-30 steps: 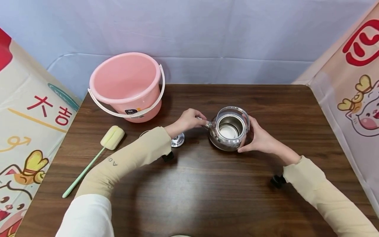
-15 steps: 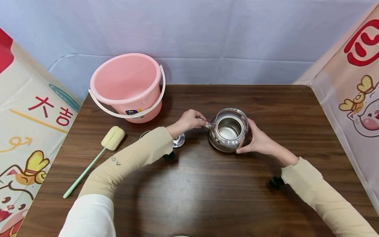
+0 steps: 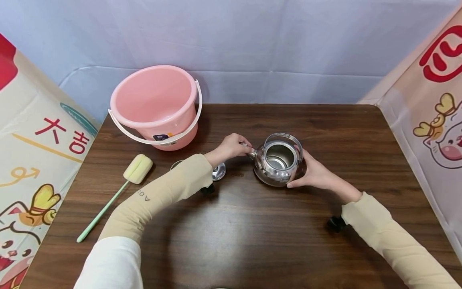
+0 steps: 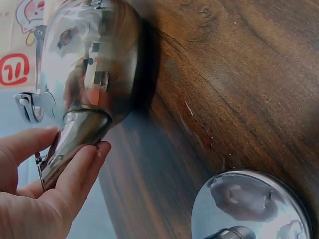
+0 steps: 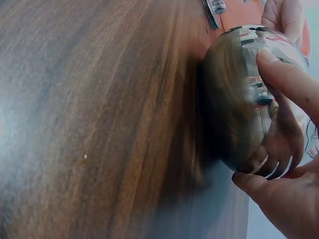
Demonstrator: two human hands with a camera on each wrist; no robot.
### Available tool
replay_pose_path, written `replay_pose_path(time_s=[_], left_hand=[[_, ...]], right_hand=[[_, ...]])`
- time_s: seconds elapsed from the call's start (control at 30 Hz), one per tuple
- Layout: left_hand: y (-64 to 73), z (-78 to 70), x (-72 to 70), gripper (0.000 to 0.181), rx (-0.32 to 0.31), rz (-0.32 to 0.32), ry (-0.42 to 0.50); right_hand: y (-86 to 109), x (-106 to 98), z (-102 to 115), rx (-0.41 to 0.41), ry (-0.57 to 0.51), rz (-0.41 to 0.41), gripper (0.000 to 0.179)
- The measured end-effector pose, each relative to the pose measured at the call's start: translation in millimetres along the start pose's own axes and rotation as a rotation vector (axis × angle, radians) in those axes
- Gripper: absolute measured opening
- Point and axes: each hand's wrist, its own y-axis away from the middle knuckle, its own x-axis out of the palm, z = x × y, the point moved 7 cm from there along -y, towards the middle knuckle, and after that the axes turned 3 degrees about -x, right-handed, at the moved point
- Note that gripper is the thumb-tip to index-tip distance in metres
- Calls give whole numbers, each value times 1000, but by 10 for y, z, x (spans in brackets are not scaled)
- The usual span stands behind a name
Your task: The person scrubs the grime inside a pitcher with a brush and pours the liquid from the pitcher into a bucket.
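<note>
A shiny stainless-steel kettle (image 3: 276,165) has its top uncovered, and its arched handle (image 3: 284,136) stands raised over the opening. My left hand (image 3: 232,145) pinches the short spout (image 4: 75,142) between thumb and fingers. On the other side, my right hand (image 3: 317,171) grips the round body, with thumb and fingers spread around it in the right wrist view. I cannot tell whether the kettle's base touches the table. A round metal lid (image 4: 249,199) lies on the table below my left wrist, partly covered by the sleeve in the head view.
A pink bucket (image 3: 155,94) with a white handle stands at the back left. A yellow sponge brush (image 3: 138,168) with a green stick lies left of my arm. Behind the left sleeve shows a thin curved rim (image 3: 176,163). The wooden table (image 3: 325,120) meets cloth backdrops.
The kettle and my right hand have shifted very slightly toward me and to the left. Both hands keep their hold, and the bucket, brush and lid stay put.
</note>
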Motion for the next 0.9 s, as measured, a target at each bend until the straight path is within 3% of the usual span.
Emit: replay_pose_path(time_s=[0.2, 0.4, 0.6, 0.9], left_hand=[[-3, -2, 0, 24, -2, 1, 7], [-9, -1, -5, 24, 3, -4, -21], [-4, -24, -26, 25, 20, -28, -123], [37, -107, -102, 35, 88, -79, -306]], right_hand=[[-2, 7, 7, -1, -45, 9, 114], [-2, -4, 8, 7, -9, 9, 115], [-5, -10, -18, 18, 46, 12, 118], [0, -26, -19, 4, 32, 43, 121]])
